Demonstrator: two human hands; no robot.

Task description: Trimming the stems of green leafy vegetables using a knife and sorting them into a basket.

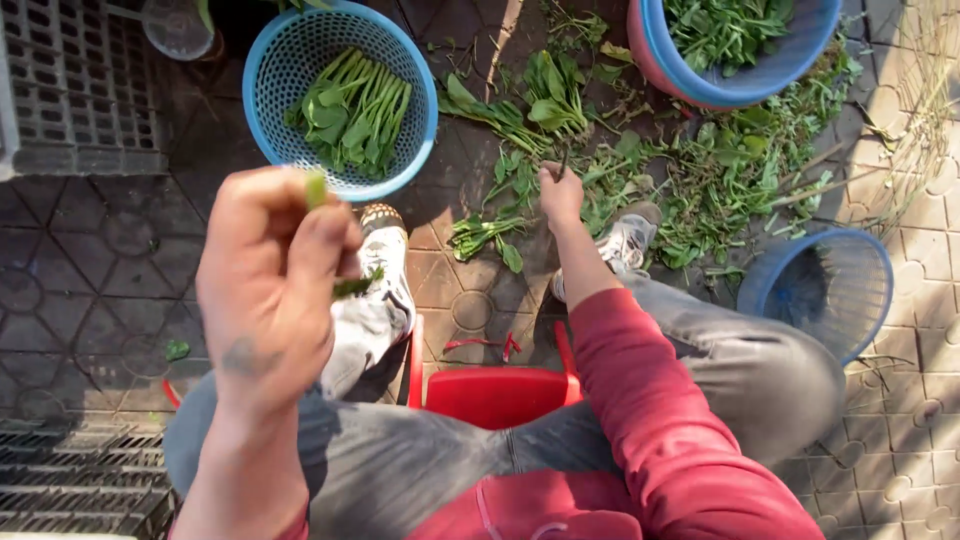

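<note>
Pinching a small green stem piece [318, 188] in the raised left hand [270, 280], fingers closed around it, close to the camera. Reaching down with the right hand [560, 195], fingers closing on a stalk in the loose greens [700, 180] littering the paving. Sitting beyond: a blue basket [270, 60] holding trimmed stalks [352, 110], an empty blue basket [820, 290] lying rightward.

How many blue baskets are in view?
3: one with greens at top left, one at top right inside a pink one, one empty at right. Others may lie outside view.
</note>
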